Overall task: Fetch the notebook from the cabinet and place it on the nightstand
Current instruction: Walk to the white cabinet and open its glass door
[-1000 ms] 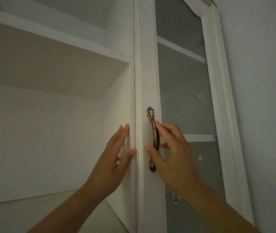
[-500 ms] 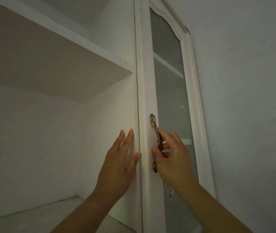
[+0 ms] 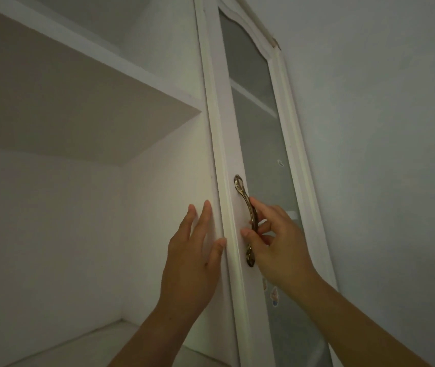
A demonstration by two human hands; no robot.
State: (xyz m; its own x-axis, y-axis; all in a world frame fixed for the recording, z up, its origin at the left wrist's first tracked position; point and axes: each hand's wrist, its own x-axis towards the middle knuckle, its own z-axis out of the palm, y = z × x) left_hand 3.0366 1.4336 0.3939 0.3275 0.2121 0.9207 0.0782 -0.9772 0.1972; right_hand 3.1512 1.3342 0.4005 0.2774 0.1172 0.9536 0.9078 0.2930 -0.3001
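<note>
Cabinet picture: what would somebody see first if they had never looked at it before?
First, the two hands in the middle: the right hand has its fingers curled around the ornate brass handle of the white glass door, and the left hand lies flat, open, against the cabinet's inner side at the door's edge. Next, the open cabinet on the left, where a bare white shelf juts out overhead; no notebook shows.

A home room, white cabinet (image 3: 158, 160) with shelves, glazed door (image 3: 258, 144), ornate brass handle (image 3: 244, 205), plain wall (image 3: 383, 128)
</note>
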